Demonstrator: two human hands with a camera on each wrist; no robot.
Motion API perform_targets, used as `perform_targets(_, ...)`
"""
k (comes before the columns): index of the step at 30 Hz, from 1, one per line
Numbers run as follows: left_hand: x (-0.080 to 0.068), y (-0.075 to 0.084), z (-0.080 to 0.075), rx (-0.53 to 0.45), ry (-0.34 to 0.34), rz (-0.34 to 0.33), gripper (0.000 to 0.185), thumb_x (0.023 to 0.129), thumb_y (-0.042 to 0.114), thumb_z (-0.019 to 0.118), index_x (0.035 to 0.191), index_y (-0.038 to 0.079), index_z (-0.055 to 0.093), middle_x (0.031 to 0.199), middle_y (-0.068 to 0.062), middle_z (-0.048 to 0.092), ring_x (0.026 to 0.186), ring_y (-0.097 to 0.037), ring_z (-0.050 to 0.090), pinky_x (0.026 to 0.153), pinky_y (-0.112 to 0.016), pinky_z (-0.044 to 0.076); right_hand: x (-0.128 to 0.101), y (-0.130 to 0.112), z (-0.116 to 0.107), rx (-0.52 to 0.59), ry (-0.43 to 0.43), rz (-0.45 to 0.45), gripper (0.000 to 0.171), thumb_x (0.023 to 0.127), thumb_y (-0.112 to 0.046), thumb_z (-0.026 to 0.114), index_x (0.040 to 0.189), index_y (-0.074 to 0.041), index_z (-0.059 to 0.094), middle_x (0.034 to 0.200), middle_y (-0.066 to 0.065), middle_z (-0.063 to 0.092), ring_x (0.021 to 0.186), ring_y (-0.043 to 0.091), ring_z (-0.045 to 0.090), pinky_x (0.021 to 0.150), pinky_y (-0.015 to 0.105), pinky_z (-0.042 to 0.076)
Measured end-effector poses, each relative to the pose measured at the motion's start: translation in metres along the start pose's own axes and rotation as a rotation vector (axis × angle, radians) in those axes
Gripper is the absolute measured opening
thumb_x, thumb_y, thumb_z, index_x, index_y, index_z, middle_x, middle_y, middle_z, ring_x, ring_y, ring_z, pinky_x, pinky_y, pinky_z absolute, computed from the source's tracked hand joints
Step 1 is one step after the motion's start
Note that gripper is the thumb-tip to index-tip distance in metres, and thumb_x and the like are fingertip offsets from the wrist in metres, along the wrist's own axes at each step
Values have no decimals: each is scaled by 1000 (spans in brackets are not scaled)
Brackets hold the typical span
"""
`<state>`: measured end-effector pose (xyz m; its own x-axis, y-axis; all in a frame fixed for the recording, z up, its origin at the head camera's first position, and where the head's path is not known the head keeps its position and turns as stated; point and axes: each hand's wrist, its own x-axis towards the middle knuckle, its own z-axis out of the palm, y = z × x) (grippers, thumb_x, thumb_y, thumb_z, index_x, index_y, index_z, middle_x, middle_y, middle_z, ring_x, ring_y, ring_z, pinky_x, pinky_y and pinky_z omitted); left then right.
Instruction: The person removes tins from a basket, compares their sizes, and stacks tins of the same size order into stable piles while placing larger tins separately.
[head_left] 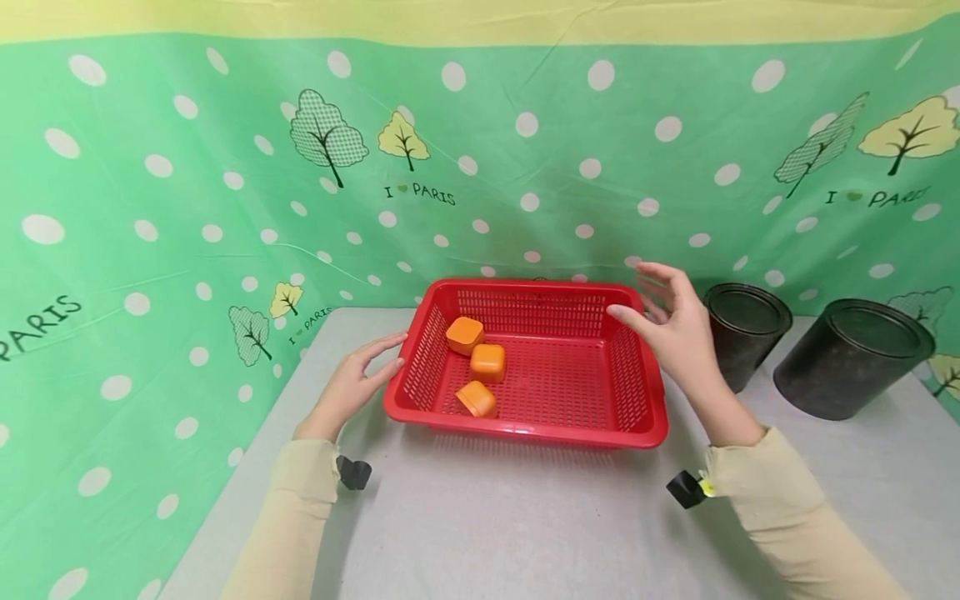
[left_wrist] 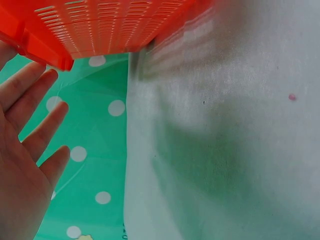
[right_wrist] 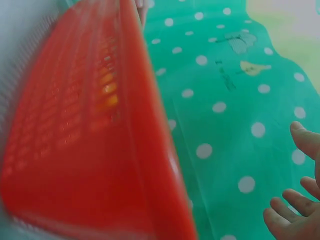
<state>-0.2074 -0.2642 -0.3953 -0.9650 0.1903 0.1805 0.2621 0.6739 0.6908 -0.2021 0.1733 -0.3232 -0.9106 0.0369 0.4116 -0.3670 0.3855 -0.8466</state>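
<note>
Two sleeves [head_left: 288, 508] [head_left: 776, 492], two hands [head_left: 347, 390] [head_left: 681, 329], one basket [head_left: 525, 428], three blocks [head_left: 465, 333] [head_left: 488, 363] [head_left: 477, 400]

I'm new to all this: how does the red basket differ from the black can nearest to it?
The red basket is bright red; the black can is dark all over. The basket is rectangular, while the can is round. The basket's walls are full of slots, whereas the can's visible side looks solid. Both are in front of the green dotted curtain.

Red bskt [head_left: 558, 375], orng blks [head_left: 488, 363], grn/wht dotted cloth [head_left: 555, 104].
</note>
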Motion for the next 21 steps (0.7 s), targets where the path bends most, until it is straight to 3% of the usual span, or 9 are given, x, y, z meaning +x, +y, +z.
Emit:
perform_targets(10, -1, -1, 2, -12, -3, -12, 50, 98, 38, 62, 145, 24, 53, 152, -4, 51, 146, -31, 41, 120, -59, 30, -6, -2, 38, 93, -129, -14, 61, 87, -13, 78, 138, -4, 46, 144, 11, 52, 136, 27, 52, 111, 40, 45)
perform_targets(21, 0, -2, 2, -17, -5, -20, 51, 99, 38, 61, 146, 23, 52, 153, -5, 50, 147, -32, 39, 120, -60, 30, -14, -17, 78, 120, -267, -8, 60, 86, -19, 79, 137, -10, 49, 142, 9, 54, 133, 25, 54, 109, 43, 49)
